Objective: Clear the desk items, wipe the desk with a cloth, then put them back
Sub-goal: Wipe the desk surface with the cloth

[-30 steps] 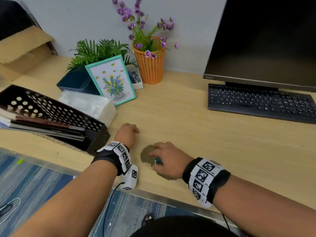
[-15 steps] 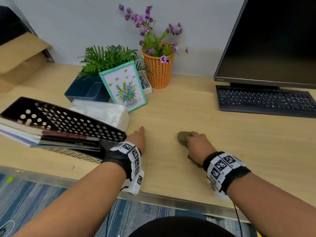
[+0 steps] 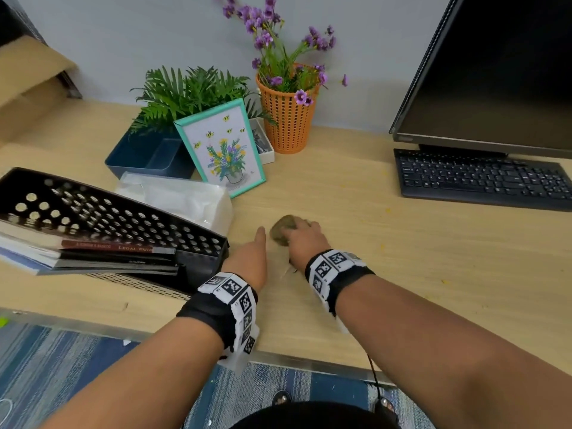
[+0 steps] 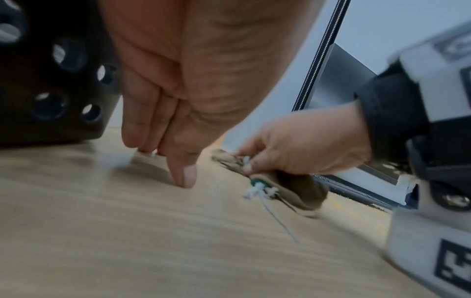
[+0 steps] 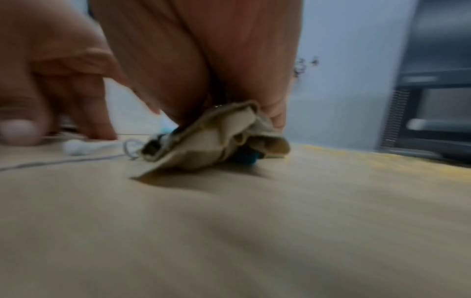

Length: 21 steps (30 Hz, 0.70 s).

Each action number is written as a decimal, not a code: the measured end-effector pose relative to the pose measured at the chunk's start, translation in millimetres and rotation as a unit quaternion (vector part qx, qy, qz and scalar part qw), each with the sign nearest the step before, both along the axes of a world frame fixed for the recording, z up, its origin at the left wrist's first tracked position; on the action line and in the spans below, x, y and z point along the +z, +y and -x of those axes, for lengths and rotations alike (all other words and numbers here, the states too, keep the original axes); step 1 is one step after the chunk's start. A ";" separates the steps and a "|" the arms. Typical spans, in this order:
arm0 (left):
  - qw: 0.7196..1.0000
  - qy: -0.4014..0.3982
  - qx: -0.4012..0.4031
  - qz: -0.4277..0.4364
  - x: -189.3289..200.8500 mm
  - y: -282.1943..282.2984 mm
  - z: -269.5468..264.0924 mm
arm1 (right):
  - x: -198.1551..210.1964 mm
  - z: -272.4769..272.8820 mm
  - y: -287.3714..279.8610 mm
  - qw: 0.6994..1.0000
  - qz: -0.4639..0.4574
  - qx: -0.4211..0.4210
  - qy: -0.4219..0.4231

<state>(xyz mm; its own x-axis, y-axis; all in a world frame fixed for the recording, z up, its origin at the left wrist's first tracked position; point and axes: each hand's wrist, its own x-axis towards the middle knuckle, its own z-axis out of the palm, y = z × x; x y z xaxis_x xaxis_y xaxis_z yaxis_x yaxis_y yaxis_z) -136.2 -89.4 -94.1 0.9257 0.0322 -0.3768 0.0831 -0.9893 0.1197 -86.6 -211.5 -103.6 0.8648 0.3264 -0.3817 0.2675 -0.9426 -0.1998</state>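
My right hand (image 3: 305, 241) grips a crumpled brown cloth (image 3: 282, 230) and presses it on the wooden desk (image 3: 371, 243). In the left wrist view the cloth (image 4: 293, 187) bunches under the curled fingers (image 4: 300, 149), with a white thread trailing from it. The right wrist view shows the cloth (image 5: 214, 139) wadded under the palm. Just left of the cloth, my left hand (image 3: 252, 258) rests on the desk with straight fingers; its fingertips (image 4: 183, 173) touch the wood and hold nothing.
A black perforated tray (image 3: 102, 218) with books lies at the left, a tissue pack (image 3: 182, 196) behind it. A framed flower picture (image 3: 221, 148), a blue planter (image 3: 151, 156) and an orange flower basket (image 3: 288, 119) stand at the back. Keyboard (image 3: 483, 178) and monitor (image 3: 495, 72) are at the right.
My right hand has pushed the cloth away from the desk's front edge towards the back. The left hand's fingers have straightened and it has moved forward alongside.
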 end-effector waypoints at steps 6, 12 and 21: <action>0.999 -0.005 -0.029 -0.017 0.1 -0.8 -13.3 | 2.2 0.4 -77.5 0.985 0.042 -0.165 0.014; 0.999 -0.026 -0.018 0.024 1.7 -3.0 -23.8 | 11.5 7.8 -121.1 0.963 0.103 -0.245 0.046; 0.995 -0.090 0.017 0.047 5.0 -1.1 -24.3 | -1.6 78.2 -20.4 0.998 -0.035 0.055 0.001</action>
<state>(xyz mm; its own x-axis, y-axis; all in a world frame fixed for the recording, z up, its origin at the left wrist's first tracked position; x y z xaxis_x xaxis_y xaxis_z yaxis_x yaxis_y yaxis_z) -112.0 -90.5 -89.1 0.9774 0.0362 -0.2081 0.0844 -0.9700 0.2280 -164.7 -231.9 -105.1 0.8215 0.4444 -0.3574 0.3674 -0.8917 -0.2643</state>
